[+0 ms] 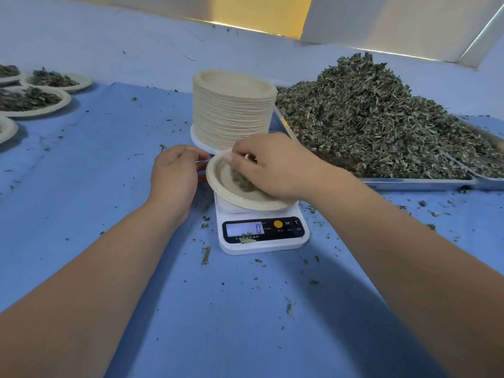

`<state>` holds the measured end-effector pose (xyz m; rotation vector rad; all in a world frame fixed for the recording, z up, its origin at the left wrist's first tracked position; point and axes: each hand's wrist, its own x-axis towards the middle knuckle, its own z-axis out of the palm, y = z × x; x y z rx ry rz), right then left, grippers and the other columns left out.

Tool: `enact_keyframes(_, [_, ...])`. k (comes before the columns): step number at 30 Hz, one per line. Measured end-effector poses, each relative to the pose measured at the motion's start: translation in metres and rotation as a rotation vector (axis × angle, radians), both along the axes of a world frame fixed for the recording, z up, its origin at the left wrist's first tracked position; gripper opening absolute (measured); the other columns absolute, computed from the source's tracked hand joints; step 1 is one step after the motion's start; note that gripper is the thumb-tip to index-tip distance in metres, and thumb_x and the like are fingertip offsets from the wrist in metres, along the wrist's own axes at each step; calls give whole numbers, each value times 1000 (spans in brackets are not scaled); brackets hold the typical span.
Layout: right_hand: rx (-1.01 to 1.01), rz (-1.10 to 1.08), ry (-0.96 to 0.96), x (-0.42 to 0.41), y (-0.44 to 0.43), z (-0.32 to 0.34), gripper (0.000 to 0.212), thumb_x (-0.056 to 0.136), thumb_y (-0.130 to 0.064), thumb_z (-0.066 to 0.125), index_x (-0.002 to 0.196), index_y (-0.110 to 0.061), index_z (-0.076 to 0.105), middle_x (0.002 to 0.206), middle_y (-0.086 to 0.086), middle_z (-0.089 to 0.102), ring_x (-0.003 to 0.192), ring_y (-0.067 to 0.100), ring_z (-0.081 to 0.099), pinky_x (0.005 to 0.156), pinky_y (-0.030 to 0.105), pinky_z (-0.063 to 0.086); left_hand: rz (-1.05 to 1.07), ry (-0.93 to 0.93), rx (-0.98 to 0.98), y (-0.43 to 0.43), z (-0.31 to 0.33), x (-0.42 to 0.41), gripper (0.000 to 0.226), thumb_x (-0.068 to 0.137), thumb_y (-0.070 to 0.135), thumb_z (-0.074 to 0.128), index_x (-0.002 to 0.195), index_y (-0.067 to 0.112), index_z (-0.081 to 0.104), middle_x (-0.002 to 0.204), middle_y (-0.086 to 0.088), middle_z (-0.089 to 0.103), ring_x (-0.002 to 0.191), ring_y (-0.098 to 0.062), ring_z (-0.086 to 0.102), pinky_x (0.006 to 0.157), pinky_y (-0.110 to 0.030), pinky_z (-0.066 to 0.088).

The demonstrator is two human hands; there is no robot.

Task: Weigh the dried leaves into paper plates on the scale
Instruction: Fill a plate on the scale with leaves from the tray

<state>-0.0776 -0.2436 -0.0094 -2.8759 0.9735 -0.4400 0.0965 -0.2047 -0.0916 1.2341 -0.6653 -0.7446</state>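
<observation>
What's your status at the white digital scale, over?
Left hand at rim of round beige paper plate, grip unclear. Right hand curled round clump of dried green leaves in plate. White digital scale reads zero. Nothing blocking.

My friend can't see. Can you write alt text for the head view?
A right hand holds dried leaves in a plate on a scale reading 0; the left hand holds its rim. A plate stack and leaf pile sit behind.
</observation>
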Motion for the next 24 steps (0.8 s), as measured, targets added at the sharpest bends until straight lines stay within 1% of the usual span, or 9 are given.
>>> enact_keyframes(3, [7, -4, -2, -9, 1, -5, 36, 102, -54, 43, 115, -32, 69, 102, -11, 71, 96, 12, 63, 80, 33, 51, -3, -8, 4, 0, 0, 0, 26, 92, 5, 45, 88, 5, 71, 94, -16, 77, 89, -29, 77, 76, -38, 64])
enact_keyframes(5, [40, -8, -150, -19, -3, -6, 42, 101, -58, 43, 129, -35, 63, 124, -15, 67, 114, 7, 59, 90, 26, 48, 6, -15, 20, 0, 0, 0, 27, 92, 4, 45, 89, 4, 71, 97, -17, 77, 90, -29, 76, 73, -35, 63])
enact_keyframes(7, [107, -18, -306, -31, -5, -8, 42, 101, -56, 42, 133, -36, 60, 128, -19, 64, 118, 0, 56, 95, 20, 44, 14, -28, 37, 0, 1, 0, 28, 93, 4, 44, 91, 3, 72, 98, -16, 77, 91, -30, 76, 71, -33, 62])
enact_keyframes(12, [81, -55, -392, -58, -6, -30, 32, 105, -41, 46, 122, -26, 68, 115, -10, 71, 108, 5, 61, 96, 36, 50, 19, -69, 48, 2, 2, -3, 27, 90, 8, 46, 90, 8, 72, 102, -15, 76, 96, -27, 74, 75, -35, 63])
enact_keyframes(14, [-50, 36, -339, -60, -3, -36, 42, 107, -40, 40, 109, -11, 69, 104, 5, 72, 103, 19, 62, 88, 42, 49, 46, -161, 22, 4, 4, -3, 25, 88, 14, 49, 89, 20, 73, 102, -2, 74, 91, -10, 70, 78, -35, 59])
enact_keyframes(16, [-147, 84, -335, -59, -1, -38, 45, 108, -38, 38, 100, -6, 69, 98, 9, 71, 98, 25, 62, 84, 44, 47, 17, -319, -37, 9, 6, -5, 26, 90, 21, 51, 93, 31, 74, 95, 18, 69, 83, 8, 61, 84, -26, 53])
enact_keyframes(18, [-174, 88, -387, -58, -2, -38, 42, 107, -33, 42, 98, -5, 71, 94, 9, 72, 95, 27, 64, 82, 43, 49, -45, -446, -100, 16, 8, -10, 27, 90, 29, 50, 96, 38, 74, 107, 29, 67, 101, 18, 56, 92, -9, 44])
enact_keyframes(20, [-178, 61, -434, -60, -4, -39, 45, 106, -31, 44, 88, 0, 71, 83, 14, 70, 83, 30, 64, 73, 44, 50, -73, -544, -140, 19, 9, -13, 28, 91, 30, 49, 100, 36, 74, 127, 21, 64, 125, 10, 51, 107, -13, 37])
enact_keyframes(24, [-203, -35, -583, -62, -4, -39, 47, 102, -31, 47, 73, -1, 69, 66, 13, 63, 68, 28, 59, 63, 43, 45, -108, -684, -133, 26, 14, -15, 32, 95, 28, 45, 109, 27, 74, 139, 7, 60, 135, -2, 48, 117, -26, 33])
